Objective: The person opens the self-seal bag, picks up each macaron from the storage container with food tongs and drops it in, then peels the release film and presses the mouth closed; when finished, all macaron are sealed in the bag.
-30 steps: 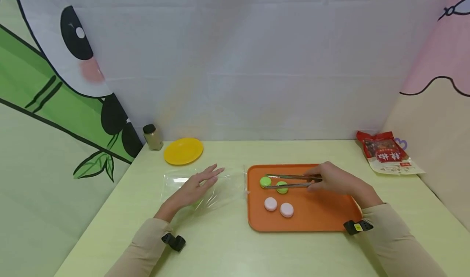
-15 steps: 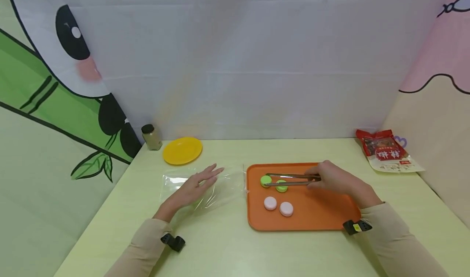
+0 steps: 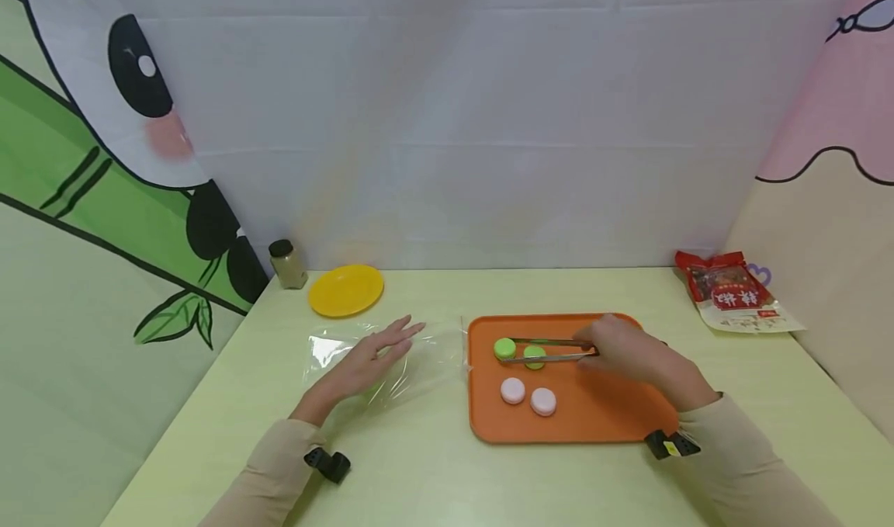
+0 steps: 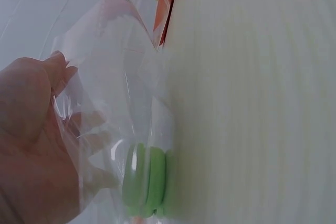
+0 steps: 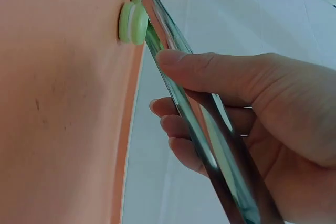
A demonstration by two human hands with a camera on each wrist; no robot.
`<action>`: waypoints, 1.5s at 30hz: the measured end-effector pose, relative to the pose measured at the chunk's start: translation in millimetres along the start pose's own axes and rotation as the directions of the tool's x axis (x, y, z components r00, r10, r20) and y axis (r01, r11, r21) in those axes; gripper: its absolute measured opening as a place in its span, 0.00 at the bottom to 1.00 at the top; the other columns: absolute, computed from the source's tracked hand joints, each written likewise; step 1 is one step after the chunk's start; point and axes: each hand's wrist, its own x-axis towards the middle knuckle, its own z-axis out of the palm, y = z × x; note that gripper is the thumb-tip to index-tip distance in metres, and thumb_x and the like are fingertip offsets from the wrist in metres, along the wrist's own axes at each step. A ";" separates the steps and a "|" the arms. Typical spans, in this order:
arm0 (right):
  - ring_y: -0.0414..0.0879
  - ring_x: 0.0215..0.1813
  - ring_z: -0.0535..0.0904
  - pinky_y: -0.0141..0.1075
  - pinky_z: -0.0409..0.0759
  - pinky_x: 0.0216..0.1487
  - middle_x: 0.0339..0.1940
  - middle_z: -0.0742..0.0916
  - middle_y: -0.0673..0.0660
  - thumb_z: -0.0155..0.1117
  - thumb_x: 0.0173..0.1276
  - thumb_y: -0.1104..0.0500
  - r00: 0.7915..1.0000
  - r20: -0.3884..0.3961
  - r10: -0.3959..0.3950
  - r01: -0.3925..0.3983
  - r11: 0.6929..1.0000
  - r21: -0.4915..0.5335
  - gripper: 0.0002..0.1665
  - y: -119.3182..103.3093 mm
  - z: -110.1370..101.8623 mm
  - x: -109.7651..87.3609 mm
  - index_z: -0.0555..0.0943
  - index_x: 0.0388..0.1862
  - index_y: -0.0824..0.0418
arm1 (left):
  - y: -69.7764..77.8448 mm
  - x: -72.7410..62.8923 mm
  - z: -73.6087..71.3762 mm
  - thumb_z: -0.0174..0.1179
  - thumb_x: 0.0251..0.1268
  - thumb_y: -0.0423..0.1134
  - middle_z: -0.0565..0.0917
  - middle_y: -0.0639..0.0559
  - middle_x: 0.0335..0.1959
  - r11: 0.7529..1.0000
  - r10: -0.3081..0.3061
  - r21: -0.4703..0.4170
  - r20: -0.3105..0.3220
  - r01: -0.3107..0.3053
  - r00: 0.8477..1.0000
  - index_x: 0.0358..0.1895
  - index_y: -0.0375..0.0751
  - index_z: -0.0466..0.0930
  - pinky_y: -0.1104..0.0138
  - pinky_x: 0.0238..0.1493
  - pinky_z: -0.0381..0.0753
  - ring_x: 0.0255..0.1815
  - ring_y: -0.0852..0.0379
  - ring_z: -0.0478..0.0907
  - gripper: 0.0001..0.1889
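Note:
My left hand pinches the edge of a clear plastic bag between thumb and fingers. Inside the bag, low against the table, a green macaron shows in the left wrist view. Over an orange tray my right hand grips metal tongs, thumb on one arm and fingers on the other. The parted tong tips reach left on either side of a green macaron at the tray's left edge. A second green macaron lies between the tong arms, nearer the hand.
Two pale pink macarons lie on the tray in front of the green ones. Behind the bag are a yellow plate and a dark-lidded jar. A red and white food packet lies at the back right.
My right hand has shifted slightly left and downward, and the tongs sit lower around the green macarons. The left hand and the bag have stayed nearly still.

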 end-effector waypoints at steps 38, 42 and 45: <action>0.37 0.28 0.79 0.31 0.78 0.30 0.33 0.88 0.49 0.71 0.67 0.60 0.969 0.048 -0.242 0.229 0.954 0.191 0.14 -50.2 17.4 82.7 0.87 0.50 0.65 | -0.4 0.5 -1.2 0.47 0.79 0.56 0.57 0.45 0.79 1.000 -0.002 0.029 0.002 0.002 1.000 0.73 0.61 0.69 0.36 0.74 0.42 0.80 0.45 0.48 0.24; 0.41 0.27 0.79 0.31 0.77 0.29 0.32 0.88 0.51 0.71 0.67 0.60 0.962 0.053 -0.267 0.251 0.946 0.204 0.15 -59.1 21.4 95.9 0.87 0.51 0.66 | -0.3 -1.1 -0.8 0.47 0.80 0.55 0.56 0.46 0.80 1.000 -0.021 0.005 0.004 0.021 1.000 0.74 0.61 0.69 0.40 0.75 0.46 0.80 0.47 0.47 0.24; 0.40 0.25 0.77 0.29 0.72 0.27 0.30 0.87 0.50 0.70 0.68 0.60 0.953 0.039 -0.299 0.286 0.937 0.199 0.13 -64.2 24.4 104.8 0.87 0.48 0.66 | 0.1 -0.1 -0.5 0.46 0.80 0.54 0.56 0.47 0.80 1.000 -0.031 -0.004 -0.003 0.031 1.000 0.74 0.60 0.69 0.43 0.75 0.50 0.80 0.48 0.48 0.23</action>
